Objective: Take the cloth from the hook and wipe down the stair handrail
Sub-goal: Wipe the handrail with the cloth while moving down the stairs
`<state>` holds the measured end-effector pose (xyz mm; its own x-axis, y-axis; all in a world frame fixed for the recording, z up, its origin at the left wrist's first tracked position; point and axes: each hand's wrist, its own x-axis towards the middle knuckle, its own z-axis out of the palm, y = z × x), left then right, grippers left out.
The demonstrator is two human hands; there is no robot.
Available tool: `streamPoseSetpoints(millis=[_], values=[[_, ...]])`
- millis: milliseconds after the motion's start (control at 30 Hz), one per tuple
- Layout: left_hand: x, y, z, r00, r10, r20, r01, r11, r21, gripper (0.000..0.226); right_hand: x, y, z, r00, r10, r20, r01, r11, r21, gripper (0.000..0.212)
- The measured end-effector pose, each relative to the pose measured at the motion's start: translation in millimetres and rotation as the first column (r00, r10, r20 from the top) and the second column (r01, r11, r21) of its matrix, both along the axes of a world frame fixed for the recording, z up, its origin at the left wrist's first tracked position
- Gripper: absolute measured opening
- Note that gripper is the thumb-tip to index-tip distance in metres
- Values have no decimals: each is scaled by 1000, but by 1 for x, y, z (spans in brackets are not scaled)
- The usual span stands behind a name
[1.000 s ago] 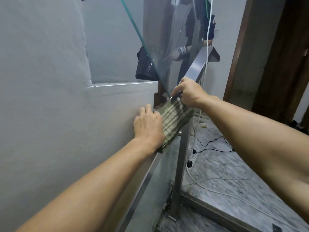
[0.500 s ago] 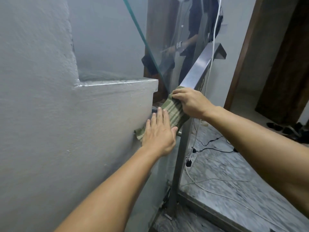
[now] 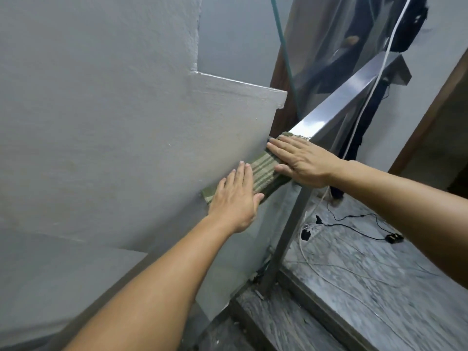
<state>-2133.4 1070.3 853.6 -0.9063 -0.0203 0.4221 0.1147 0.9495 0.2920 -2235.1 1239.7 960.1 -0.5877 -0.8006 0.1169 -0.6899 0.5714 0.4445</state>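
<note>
A green cloth (image 3: 263, 173) with pale stripes lies folded along the top of the shiny steel stair handrail (image 3: 336, 100), which slopes up to the right. My right hand (image 3: 301, 163) presses flat on the cloth's upper end, fingers stretched out. My left hand (image 3: 235, 198) lies flat on its lower end, close to the grey wall. Most of the cloth's middle shows between the two hands; its ends are under my palms.
A grey plaster wall (image 3: 114, 122) with a stepped ledge stands to the left. A steel post (image 3: 288, 236) holds the rail, with a glass panel above. Black and white cables (image 3: 354, 224) trail over the marble floor. A wooden door frame (image 3: 430, 115) is at the right.
My right hand has opened out flat on the cloth instead of curling over it. The cloth now lies spread along the rail, and the view has moved closer.
</note>
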Motion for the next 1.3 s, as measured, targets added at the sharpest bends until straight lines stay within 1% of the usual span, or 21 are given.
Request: streamPoseSetpoints(millis=[67,133,200,267,333,400,467,567,700,867,967,1100,1233,1300], values=[[18,-7,-12,999,33,0,-33,999,1,73,12,-7,-7,997,69,-30,-68,997,44,68],[36,-15,-22,998,67,-3,-67,998,8,73,23,-15,-12,984,153,-91,-145,986,86,69],[54,-22,-33,994,106,4,-106,994,13,73,34,-26,-17,966,218,-137,-195,968,159,69],[73,-31,-46,989,148,23,-149,989,13,75,45,-40,-24,956,260,-132,-224,945,238,70],[92,-41,-61,980,191,49,-192,981,18,78,58,-56,-35,948,305,-90,-271,923,274,69],[114,-53,-76,971,226,72,-228,973,29,81,75,-72,-47,934,356,-36,-334,903,270,67],[136,-65,-92,963,254,91,-258,965,40,83,92,-88,-62,917,398,-13,-381,887,262,70],[169,-83,-116,949,291,120,-298,954,39,85,116,-110,-89,904,428,-4,-411,871,267,80],[210,-106,-144,935,323,144,-331,943,32,82,149,-138,-122,887,462,-22,-436,850,296,84],[259,-130,-173,924,347,160,-360,931,62,80,194,-169,-157,875,484,-8,-453,824,342,84],[294,-151,-198,907,391,154,-404,913,62,78,224,-195,-183,845,534,-20,-498,800,336,83],[353,-185,-245,891,413,189,-433,897,83,79,280,-235,-231,809,588,-15,-549,764,339,83],[415,-223,-294,867,443,228,-469,880,73,80,340,-277,-284,795,606,-8,-569,750,338,80],[445,-243,-317,853,457,251,-492,865,97,81,370,-299,-308,786,618,-8,-580,742,335,78]])
